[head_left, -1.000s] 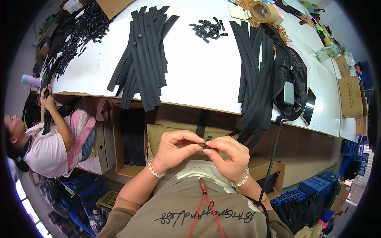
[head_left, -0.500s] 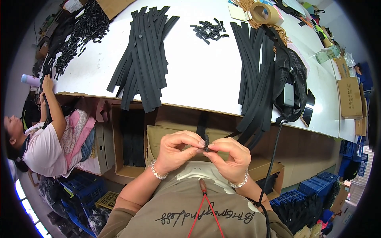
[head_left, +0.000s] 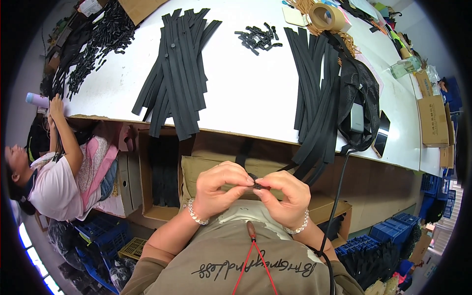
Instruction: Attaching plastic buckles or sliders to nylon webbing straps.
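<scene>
In front of my body, just off the table's near edge, both hands are closed in a fingertip pinch and meet. My left hand (head_left: 221, 188) and my right hand (head_left: 286, 196) grip a small black piece (head_left: 256, 185), mostly covered by my fingers, so its exact kind is hidden. A black strip (head_left: 243, 153) shows just beyond the fingers; whether it joins the piece I cannot tell. On the white table (head_left: 248, 93), small black pull-like pieces (head_left: 259, 38) lie in a loose cluster. Flat black strips (head_left: 179, 73) are heaped to the left, with more black strips (head_left: 314, 98) to the right.
A black mesh bag (head_left: 358, 93) with a grey device lies at the right, its cable (head_left: 339, 196) running down to me. Beyond are tape (head_left: 327, 17) and a phone (head_left: 381, 135). A co-worker (head_left: 54, 182) handles black strips at left. Open cardboard boxes (head_left: 140, 177) stand below the table.
The black strip beyond my fingers has swung slightly left, and the small piece has turned a little between my fingertips. The co-worker's hands have shifted slightly.
</scene>
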The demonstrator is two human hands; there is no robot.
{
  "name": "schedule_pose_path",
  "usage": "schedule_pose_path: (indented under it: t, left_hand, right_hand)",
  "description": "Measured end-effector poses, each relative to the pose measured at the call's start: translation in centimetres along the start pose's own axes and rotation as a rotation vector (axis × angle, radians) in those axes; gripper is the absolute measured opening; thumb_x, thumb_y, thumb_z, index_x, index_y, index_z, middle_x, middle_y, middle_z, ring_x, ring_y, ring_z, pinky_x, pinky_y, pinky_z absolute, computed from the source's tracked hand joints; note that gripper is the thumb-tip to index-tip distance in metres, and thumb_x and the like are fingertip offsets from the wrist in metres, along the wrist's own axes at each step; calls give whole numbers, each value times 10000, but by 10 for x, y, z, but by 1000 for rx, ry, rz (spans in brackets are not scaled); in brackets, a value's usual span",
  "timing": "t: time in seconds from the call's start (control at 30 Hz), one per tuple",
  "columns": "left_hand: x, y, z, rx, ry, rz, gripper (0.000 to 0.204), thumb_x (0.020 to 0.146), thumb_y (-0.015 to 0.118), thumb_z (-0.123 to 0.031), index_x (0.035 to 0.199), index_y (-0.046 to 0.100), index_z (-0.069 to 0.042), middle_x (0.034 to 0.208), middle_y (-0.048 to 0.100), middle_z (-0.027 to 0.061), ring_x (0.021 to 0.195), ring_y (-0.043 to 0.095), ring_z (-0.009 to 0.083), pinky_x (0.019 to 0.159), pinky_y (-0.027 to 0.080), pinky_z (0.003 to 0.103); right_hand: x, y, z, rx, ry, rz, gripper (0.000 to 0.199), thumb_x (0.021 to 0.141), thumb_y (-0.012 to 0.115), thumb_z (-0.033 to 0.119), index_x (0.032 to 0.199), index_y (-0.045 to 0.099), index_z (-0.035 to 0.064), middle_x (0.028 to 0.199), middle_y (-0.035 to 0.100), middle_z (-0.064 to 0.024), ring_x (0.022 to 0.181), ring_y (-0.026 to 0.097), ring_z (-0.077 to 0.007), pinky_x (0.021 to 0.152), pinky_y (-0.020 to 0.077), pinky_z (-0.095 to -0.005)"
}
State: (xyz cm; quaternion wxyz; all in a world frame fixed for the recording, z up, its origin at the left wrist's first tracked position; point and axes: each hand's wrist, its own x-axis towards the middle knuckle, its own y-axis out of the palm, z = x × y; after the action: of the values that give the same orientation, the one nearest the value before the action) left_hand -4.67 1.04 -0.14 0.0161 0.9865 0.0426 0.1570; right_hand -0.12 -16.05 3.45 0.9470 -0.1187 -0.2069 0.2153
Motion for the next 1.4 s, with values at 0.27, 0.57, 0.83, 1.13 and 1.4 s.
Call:
schedule_pose_path:
  t: [0.27,0.57,0.83,1.13,1.4]
  left_hand:
    - [-6,4,0,-45,-84,-28,141,702,648,93,807,650,-1,795,665,93,745,633,189,663,495,275]
    - [-11,13,2,-216,-290,-157,94,774,664,38,862,651,10,776,653,64,731,611,118,640,497,224]
    - [10,9,45,-332,-759,-134,150,858,643,-129,925,655,5,762,649,31,602,555,41,467,431,170]
    - [25,6,72,-330,-840,-206,168,842,658,-127,940,654,10,763,645,27,542,496,35,460,389,167]
    - [23,15,75,-391,-838,-320,183,835,670,-120,943,642,27,767,641,29,547,500,41,480,406,167]
  right_hand:
    - [6,-6,2,-90,-101,74,204,675,705,-35,864,640,6,760,634,-104,629,616,-224,559,488,-291]
    - [9,-4,-5,-160,-98,91,182,678,708,-31,849,653,0,748,641,-105,632,623,-214,573,495,-278]
    - [-7,15,-83,656,691,-80,87,822,649,16,886,609,-29,770,639,-64,624,576,-83,563,480,-193]
    - [4,18,-110,975,933,-115,85,861,623,68,919,622,5,773,606,-23,640,554,-94,615,487,-230]
    - [10,20,-115,997,958,-126,72,854,637,80,904,632,28,765,594,-8,606,522,-90,569,452,-232]
